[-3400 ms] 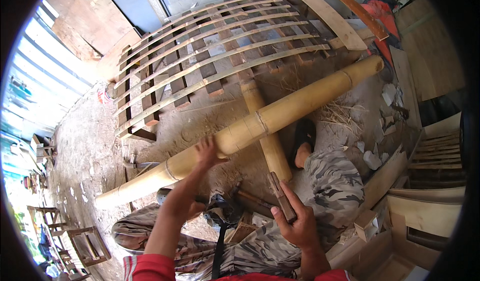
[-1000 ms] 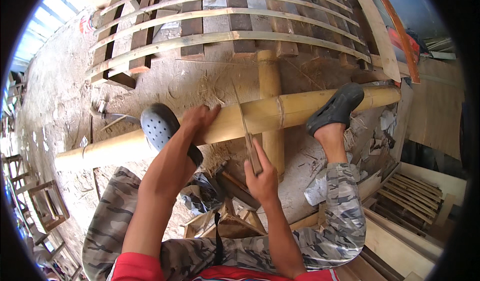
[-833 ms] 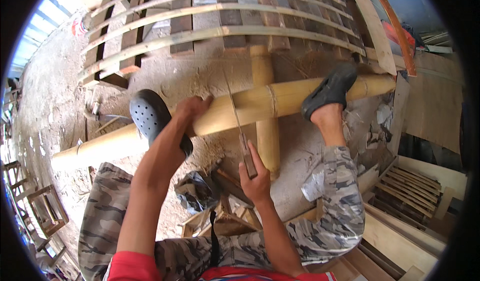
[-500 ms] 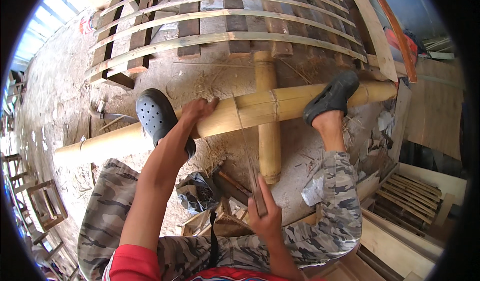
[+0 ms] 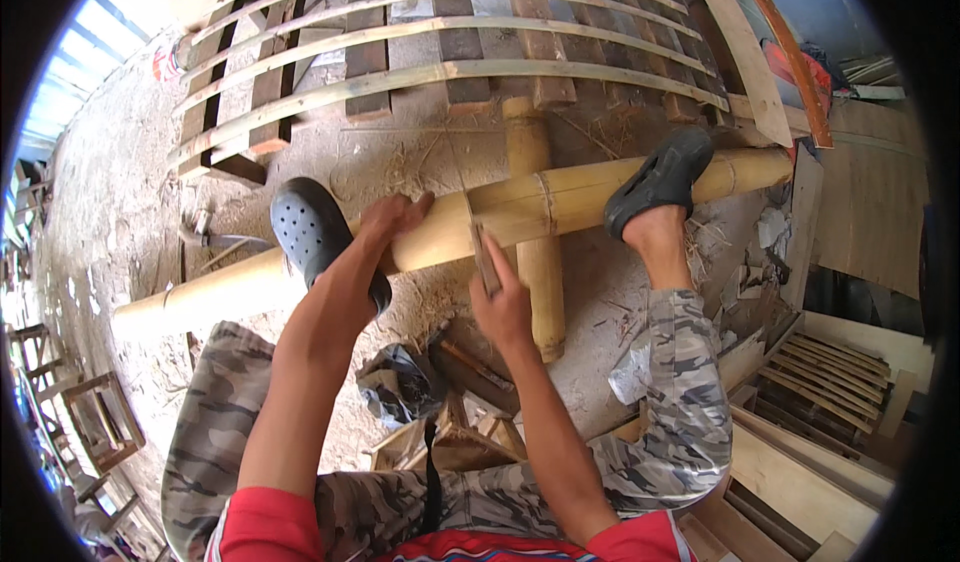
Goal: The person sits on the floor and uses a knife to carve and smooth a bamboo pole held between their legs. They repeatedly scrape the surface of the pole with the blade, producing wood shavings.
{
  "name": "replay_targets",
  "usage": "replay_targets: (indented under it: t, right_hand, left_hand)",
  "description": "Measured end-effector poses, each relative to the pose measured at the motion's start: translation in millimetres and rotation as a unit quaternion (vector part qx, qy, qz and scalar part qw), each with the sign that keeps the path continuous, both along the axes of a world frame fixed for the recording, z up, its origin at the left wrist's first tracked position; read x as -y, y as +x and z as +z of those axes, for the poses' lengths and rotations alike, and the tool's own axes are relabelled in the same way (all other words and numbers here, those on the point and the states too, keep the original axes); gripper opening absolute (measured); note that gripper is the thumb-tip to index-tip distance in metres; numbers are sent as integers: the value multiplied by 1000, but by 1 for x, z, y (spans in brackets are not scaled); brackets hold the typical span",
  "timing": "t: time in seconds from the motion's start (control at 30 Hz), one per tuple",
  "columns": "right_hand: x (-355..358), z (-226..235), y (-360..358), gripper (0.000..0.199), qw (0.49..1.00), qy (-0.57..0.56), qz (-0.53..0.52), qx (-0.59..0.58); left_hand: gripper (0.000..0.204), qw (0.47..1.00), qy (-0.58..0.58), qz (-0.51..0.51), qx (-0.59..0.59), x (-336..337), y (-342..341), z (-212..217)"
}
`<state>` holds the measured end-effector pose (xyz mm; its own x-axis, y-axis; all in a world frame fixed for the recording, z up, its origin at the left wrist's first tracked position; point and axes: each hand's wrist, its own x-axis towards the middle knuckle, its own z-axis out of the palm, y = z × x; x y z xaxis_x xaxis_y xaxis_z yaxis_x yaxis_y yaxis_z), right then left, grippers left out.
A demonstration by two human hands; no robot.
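Observation:
A long yellow bamboo pole (image 5: 600, 200) lies crosswise before me, resting over a shorter bamboo piece (image 5: 541, 307). My left hand (image 5: 393, 220) presses on the pole from above, its fingers curled over the far side and its thumb pointing right. In my right hand (image 5: 503, 307) is the handle of a thin handsaw (image 5: 487, 265), close to the pole's near side. The narrow blade crosses the pole at a cut just right of my left hand. Both my feet, in dark clogs (image 5: 312, 224), stand on the pole, one at each side of the cut.
Beyond the pole, long bamboo strips (image 5: 440, 74) lie across dark wooden beams (image 5: 367, 62). A hammer (image 5: 470, 362) and a black plastic bag (image 5: 400, 387) lie on the floor between my legs. Boards and a slatted panel (image 5: 825, 382) are at the right.
My right hand has pushed the saw away from me, up to the pole, and its blade now reaches farther past the far side. My left hand stays in place.

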<state>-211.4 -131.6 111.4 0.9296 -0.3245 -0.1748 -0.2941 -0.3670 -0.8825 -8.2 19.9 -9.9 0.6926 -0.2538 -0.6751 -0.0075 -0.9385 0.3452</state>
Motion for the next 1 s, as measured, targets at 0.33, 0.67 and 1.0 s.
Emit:
replay_targets:
  t: [0.33, 0.67, 1.0]
  right_hand:
    - [-4, 9, -80, 61, 992, -94, 0, 81]
    - [-21, 56, -88, 67, 999, -33, -7, 36]
    - [14, 14, 54, 58, 995, -33, -26, -92]
  left_hand:
    - [78, 999, 32, 0, 7, 6, -5, -4]
    - [85, 1000, 26, -1, -6, 0, 11, -1]
    - [81, 999, 15, -18, -36, 30, 20, 10]
